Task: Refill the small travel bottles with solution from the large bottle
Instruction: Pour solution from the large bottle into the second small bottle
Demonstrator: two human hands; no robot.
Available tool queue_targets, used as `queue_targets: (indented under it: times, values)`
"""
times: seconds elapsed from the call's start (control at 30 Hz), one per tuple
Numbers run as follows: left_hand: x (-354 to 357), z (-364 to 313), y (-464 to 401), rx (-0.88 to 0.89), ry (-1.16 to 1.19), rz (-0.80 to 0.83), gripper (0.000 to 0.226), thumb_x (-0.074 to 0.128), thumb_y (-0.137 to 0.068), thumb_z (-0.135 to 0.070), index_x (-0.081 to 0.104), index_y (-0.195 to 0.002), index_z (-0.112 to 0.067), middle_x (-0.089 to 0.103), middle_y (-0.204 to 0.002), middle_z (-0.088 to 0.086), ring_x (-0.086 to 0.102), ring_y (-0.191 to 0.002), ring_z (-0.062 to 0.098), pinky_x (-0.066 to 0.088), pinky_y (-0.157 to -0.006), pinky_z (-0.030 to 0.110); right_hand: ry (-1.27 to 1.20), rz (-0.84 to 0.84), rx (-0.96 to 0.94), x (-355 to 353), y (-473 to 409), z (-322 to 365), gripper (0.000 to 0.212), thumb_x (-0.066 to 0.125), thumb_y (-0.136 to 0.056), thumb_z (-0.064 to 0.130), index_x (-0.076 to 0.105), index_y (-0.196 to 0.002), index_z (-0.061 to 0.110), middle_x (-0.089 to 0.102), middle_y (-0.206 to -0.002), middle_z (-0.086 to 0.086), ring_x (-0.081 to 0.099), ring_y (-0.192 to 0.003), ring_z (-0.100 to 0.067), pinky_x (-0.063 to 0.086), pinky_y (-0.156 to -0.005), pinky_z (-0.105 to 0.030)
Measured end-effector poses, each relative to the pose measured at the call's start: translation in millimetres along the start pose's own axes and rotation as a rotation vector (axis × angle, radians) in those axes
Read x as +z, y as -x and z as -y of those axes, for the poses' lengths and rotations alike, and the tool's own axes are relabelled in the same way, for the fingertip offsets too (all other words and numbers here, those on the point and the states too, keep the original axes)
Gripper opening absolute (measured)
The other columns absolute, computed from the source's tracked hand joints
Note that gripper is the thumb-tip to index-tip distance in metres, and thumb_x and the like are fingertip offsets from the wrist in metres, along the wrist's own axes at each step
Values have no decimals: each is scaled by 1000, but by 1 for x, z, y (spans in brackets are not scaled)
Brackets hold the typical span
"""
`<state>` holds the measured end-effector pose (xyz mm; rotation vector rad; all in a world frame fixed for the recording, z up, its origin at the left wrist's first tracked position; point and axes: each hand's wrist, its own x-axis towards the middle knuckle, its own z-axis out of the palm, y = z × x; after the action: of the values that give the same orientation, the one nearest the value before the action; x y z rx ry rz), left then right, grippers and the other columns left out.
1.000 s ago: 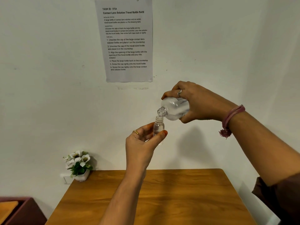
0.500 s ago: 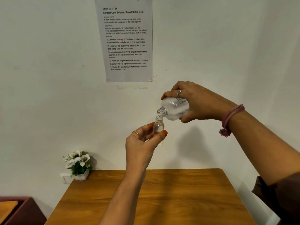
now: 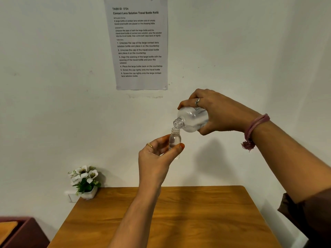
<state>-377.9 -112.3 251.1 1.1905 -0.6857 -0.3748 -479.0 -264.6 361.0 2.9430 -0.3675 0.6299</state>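
My left hand (image 3: 156, 155) holds a small clear travel bottle (image 3: 174, 138) upright between thumb and fingers, well above the table. Its neck is uncapped and clear liquid shows inside it. My right hand (image 3: 217, 111) grips the large frosted bottle (image 3: 192, 119), tipped on its side with the open neck pointing left and down. The large bottle's mouth sits right over the small bottle's mouth, almost touching. No caps are in view.
A wooden table (image 3: 170, 221) lies below both hands against a white wall. A small white pot of white flowers (image 3: 85, 181) stands at the table's far left corner. A printed task sheet (image 3: 138, 43) hangs on the wall. A dark red piece of furniture (image 3: 19, 231) sits at lower left.
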Motion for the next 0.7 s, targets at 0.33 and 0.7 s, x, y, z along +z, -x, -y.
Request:
queue_targets:
  times: [0.33, 0.7]
  values:
    - [0, 1, -1, -4, 3, -11, 34, 83, -68, -11, 72, -99, -19, 76, -90, -6, 72, -86, 7, 53, -64, 11, -8, -2, -9, 0, 0, -2, 72, 75, -63, 21, 49, -127, 39, 43, -106, 13, 40, -93, -10, 49, -82, -38]
    - [-1, 1, 0, -2, -10, -15, 36, 83, -68, -12, 72, -102, -17, 76, -90, -6, 72, -85, 6, 52, -63, 10, -76, 33, 17, 5, 2, -3, 72, 75, -62, 22, 48, -126, 42, 44, -104, 12, 45, -94, -11, 43, -78, -25]
